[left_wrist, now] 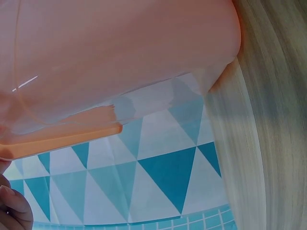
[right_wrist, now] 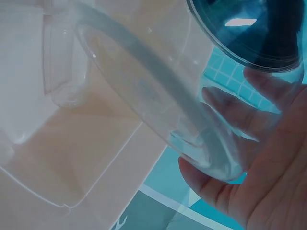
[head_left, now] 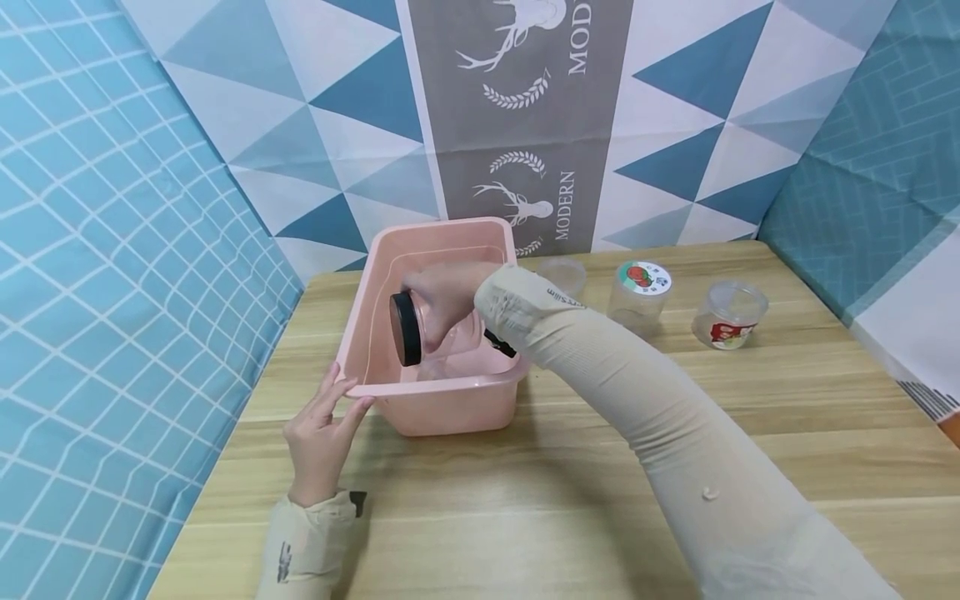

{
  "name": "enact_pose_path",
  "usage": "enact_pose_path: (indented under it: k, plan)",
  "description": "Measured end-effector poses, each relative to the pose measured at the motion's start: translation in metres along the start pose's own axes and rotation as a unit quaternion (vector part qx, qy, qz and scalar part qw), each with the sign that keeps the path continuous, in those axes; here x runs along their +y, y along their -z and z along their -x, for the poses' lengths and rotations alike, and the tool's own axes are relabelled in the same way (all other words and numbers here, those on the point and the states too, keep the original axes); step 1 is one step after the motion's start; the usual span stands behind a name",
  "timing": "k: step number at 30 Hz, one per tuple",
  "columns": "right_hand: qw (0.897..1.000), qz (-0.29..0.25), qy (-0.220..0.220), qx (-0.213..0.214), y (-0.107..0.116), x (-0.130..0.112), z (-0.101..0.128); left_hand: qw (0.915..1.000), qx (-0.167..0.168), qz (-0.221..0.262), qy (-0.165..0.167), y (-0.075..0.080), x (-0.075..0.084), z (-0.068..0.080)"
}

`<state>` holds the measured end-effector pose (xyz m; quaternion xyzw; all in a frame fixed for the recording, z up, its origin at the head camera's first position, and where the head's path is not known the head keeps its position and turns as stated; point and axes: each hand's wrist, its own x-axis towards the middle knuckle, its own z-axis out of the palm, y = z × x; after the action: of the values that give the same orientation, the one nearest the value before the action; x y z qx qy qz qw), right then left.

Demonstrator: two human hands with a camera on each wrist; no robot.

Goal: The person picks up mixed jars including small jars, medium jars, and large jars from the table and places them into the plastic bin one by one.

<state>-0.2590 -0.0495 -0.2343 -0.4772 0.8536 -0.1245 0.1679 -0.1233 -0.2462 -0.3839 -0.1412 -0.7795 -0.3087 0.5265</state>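
A pink plastic bin (head_left: 450, 400) stands on the wooden table (head_left: 570, 500). My right hand (head_left: 442, 300) reaches into it and grips a clear jar with a black lid (head_left: 407, 328), held on its side with the lid facing left. In the right wrist view my fingers (right_wrist: 268, 158) wrap the clear jar (right_wrist: 158, 105) above the bin's floor (right_wrist: 81, 158). My left hand (head_left: 324, 429) touches the bin's front left rim with straight fingers. In the left wrist view the bin's wall (left_wrist: 115, 52) fills the top and a fingertip (left_wrist: 12, 201) shows at the lower left.
Right of the bin stand three clear jars: a small one (head_left: 564, 275) behind my arm, one with a printed lid (head_left: 639, 293), and an open one with a red label (head_left: 729, 315). Patterned cloth walls enclose the table on three sides.
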Motion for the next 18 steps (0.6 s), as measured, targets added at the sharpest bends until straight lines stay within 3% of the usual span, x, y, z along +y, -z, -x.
enact_pose_path:
  k: [18]
  plan:
    - [1.0,0.004,-0.01,-0.014,-0.0069,0.007,-0.0001,1.0,-0.002,0.007,0.0,0.0005,0.0008,-0.0006]
